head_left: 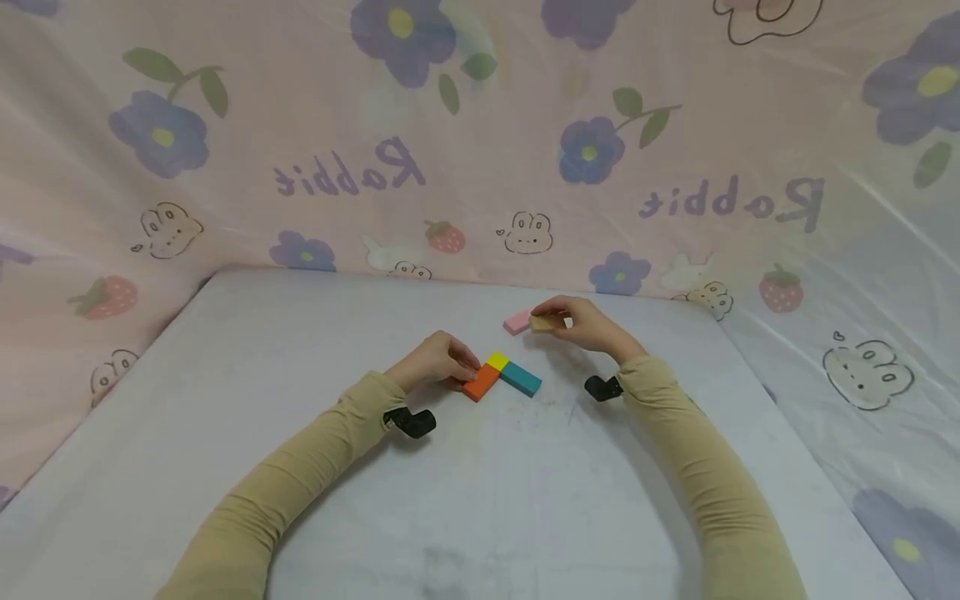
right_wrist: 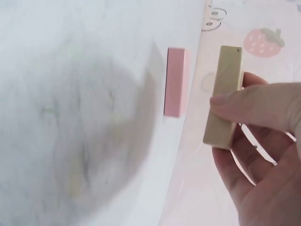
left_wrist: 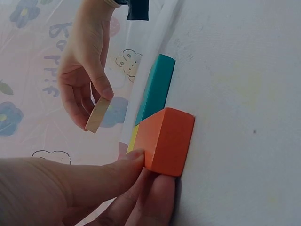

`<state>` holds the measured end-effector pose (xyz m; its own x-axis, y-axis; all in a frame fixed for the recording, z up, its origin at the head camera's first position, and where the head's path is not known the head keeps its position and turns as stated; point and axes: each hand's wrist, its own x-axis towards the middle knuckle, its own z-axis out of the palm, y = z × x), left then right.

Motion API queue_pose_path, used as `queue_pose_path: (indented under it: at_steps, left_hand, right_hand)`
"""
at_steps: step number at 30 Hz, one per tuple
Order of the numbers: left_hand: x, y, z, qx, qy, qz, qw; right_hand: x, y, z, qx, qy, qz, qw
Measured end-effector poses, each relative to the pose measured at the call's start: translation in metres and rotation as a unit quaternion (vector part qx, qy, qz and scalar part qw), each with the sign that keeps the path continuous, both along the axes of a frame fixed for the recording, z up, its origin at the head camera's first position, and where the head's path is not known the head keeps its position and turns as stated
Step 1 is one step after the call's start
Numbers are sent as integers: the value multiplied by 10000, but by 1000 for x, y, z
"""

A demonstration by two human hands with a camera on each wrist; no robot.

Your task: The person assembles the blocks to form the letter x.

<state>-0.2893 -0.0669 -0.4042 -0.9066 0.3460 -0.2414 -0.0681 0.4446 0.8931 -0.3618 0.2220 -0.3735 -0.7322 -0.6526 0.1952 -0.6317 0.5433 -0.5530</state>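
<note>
Two hands: left (head_left: 438,360) presses orange block (head_left: 481,382); right (head_left: 585,323) pinches tan block (head_left: 543,323).

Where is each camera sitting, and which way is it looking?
Head: worn on the head, looks forward and down at the table; both sleeves, left hand and right hand show.
Left wrist: looks along the left hand's fingers at the orange block.
Right wrist: looks past the right hand's fingers at the tan block and pink block.
All three views share the tan block.
</note>
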Motion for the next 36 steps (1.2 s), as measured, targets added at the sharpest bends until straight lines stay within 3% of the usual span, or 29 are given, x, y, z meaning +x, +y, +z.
queue_pose_path:
  at_steps: [11, 17, 23, 28, 36]
  left_hand:
    - [0, -1, 0, -43, 21, -68, 10000]
    - [-2, -2, 1, -21, 26, -70, 10000]
    - [-4, -1, 5, 68, 34, -115, 9999]
    - [-3, -4, 1, -44, -9, -109, 9999]
    - [0, 2, 0, 14, -6, -57, 10000]
  right_hand:
    - [9, -20, -8, 112, -217, 315, 9992]
    - [8, -28, -10, 120, -232, 722, 9970]
    - [9, -32, -10, 259, -236, 660, 9972]
    - [6, -36, -19, 585, -280, 798, 9947]
    - [10, -35, -21, 652, -122, 785, 9947]
